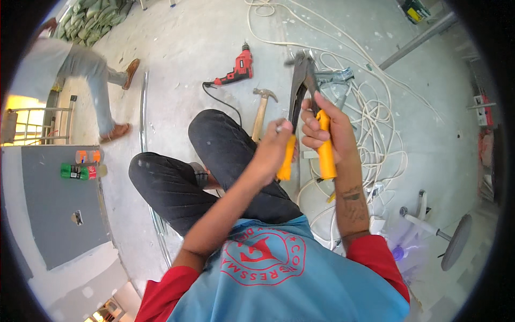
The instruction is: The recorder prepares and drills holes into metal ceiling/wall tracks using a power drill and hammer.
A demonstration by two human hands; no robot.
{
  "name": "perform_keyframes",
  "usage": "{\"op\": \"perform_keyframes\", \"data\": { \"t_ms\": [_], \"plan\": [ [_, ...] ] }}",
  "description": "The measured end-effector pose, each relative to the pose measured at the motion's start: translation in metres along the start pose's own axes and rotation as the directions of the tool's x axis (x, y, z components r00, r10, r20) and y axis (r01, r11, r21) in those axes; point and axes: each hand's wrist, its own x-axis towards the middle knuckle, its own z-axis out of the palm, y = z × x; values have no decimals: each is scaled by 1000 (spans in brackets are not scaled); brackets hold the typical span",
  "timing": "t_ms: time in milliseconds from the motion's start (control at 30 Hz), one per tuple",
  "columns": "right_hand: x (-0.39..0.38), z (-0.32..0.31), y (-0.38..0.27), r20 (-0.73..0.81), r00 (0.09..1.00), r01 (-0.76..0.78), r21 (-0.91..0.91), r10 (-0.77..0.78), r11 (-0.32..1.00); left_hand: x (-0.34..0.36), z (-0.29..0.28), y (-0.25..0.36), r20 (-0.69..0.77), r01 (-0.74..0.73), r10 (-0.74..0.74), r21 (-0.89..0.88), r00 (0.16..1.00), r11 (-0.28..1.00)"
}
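Both my hands grip a long-handled, plier-like tool [303, 78] with dark metal arms and yellow grips, its handles spread apart. My left hand [271, 153] is closed around the left handle, near the top of its yellow grip [288, 161]. Around the right handle, above and over the other yellow grip [326, 153], my right hand [333, 126] is closed. The tool's head points away from me; its jaws are too unclear to make out. Just right of the head lies a bent piece of galvanized metal channel [335, 76].
A red power drill [241, 67] and a wooden-handled claw hammer [261, 112] lie ahead. Tangled white cable [375, 126] spreads at right, near a round-topped stand [456, 241]. Long metal strips [143, 112] lie left. A person [88, 70] walks at far left, near a grey board [59, 214].
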Motion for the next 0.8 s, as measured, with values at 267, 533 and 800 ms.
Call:
{"op": "perform_keyframes", "data": {
  "t_ms": [267,533,800],
  "plan": [
    [-46,20,-16,-283,928,-273,-65,244,960,24,34,-114,-23,-144,145,28,989,989],
    [-89,1,-10,-457,884,-143,-464,-97,874,-22,10,-82,34,-575,604,351,797,739],
    [-126,-152,-111,-492,792,-124,-711,-362,693,-184,-255,21,-336,-291,931,913,-140,286]
  ]
}}
